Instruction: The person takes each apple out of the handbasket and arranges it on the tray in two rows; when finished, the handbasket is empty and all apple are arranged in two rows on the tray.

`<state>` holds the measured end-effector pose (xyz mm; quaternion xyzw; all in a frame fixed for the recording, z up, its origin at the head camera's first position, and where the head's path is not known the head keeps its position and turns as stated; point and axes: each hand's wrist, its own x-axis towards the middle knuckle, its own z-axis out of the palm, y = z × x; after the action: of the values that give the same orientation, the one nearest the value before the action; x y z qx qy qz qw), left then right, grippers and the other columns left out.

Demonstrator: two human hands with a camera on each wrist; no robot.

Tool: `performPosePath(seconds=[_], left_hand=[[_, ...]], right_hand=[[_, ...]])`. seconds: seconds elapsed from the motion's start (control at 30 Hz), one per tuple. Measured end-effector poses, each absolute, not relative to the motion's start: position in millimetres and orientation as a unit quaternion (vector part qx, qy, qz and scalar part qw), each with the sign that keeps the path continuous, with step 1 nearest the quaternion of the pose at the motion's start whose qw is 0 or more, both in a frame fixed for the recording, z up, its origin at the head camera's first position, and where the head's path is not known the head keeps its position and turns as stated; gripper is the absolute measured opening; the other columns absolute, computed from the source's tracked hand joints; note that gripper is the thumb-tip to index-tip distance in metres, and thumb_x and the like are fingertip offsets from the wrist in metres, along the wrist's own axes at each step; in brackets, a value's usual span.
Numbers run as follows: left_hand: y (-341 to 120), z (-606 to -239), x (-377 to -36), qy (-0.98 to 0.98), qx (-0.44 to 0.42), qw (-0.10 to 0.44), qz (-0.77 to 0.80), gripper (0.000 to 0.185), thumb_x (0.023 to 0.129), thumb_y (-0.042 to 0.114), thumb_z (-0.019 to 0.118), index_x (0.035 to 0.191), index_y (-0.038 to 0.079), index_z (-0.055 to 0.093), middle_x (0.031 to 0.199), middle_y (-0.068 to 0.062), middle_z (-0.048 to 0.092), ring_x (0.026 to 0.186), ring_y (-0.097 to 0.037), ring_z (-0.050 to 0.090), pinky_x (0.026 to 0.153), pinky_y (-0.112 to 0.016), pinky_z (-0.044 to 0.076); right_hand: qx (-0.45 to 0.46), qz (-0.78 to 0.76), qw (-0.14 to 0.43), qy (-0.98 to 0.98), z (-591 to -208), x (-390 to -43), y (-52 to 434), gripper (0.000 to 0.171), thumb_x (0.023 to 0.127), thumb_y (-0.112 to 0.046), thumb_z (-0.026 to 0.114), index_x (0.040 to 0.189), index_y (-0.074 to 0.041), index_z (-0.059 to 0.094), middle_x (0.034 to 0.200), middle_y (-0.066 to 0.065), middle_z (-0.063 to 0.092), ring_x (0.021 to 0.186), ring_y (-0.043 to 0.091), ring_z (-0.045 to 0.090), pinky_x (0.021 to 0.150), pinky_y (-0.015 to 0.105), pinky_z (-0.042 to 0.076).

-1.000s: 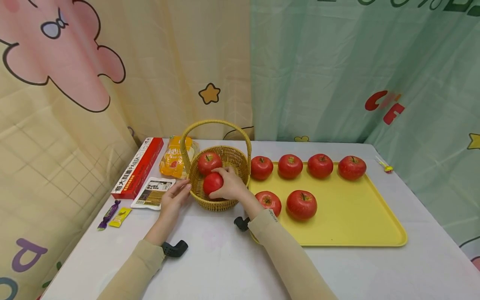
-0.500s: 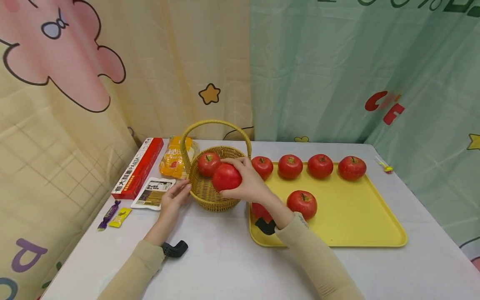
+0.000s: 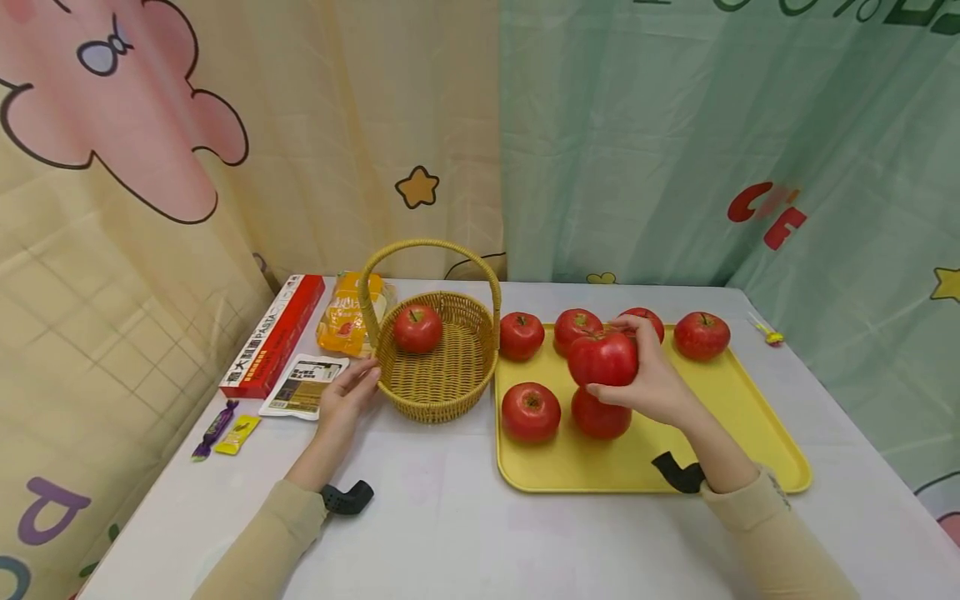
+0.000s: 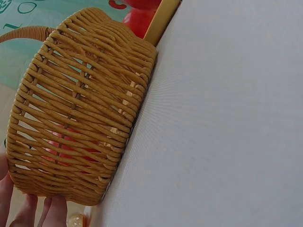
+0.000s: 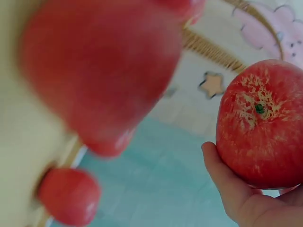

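The white table (image 3: 465, 533) is bare along its near edge, leaving open room in front of both arms. The yellow tray (image 3: 750, 433) on the right has free floor across its near right half; four apples line its far edge and two sit near its left front corner. The wicker basket (image 3: 442, 375) stands just left of the tray, almost touching its rim, with one apple (image 3: 417, 327) inside (the rest of its floor is open). The right hand (image 3: 648, 379) curls around a red apple (image 3: 602, 358), held in the air above the tray's left half; a second ago that apple lay inside the basket. The left hand (image 3: 347, 398) rests with straight fingers against the basket's left wall, unchanged.
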<state>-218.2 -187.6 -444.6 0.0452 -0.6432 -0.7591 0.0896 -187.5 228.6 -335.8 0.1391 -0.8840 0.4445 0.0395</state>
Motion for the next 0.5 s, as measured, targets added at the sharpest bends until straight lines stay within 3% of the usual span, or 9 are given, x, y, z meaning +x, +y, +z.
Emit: performPosePath(seconds=[0.17,0.5], left_hand=[[-188,-442,-218,-0.645,0.051,0.087,-0.758,0.046,0.089,0.018,0.067,0.128,-0.003,0.053,0.137,-0.004,0.045,0.110,-0.008,0.052,0.091,-0.021,0.048],[-188,-442,-219,-0.632,0.061,0.077,-0.769,0.047,0.089,0.016,0.066,0.129,-0.003,0.052,0.137,-0.002,0.046,0.111,-0.008,0.052,0.090,-0.020,0.048]], right_hand=[[0.100,0.418,0.037,-0.902,-347,-184,280,0.091,0.073,-0.020,0.080,0.143,-0.013,0.022,0.139,0.022,0.023,0.121,0.045,0.031,0.081,0.058,0.051],[0.056,0.401,-0.037,-0.914,-381,-189,341,0.088,0.076,-0.028,0.078,0.142,-0.005,0.025,0.132,0.030,0.034,0.115,0.048,0.035,0.081,0.055,0.052]])
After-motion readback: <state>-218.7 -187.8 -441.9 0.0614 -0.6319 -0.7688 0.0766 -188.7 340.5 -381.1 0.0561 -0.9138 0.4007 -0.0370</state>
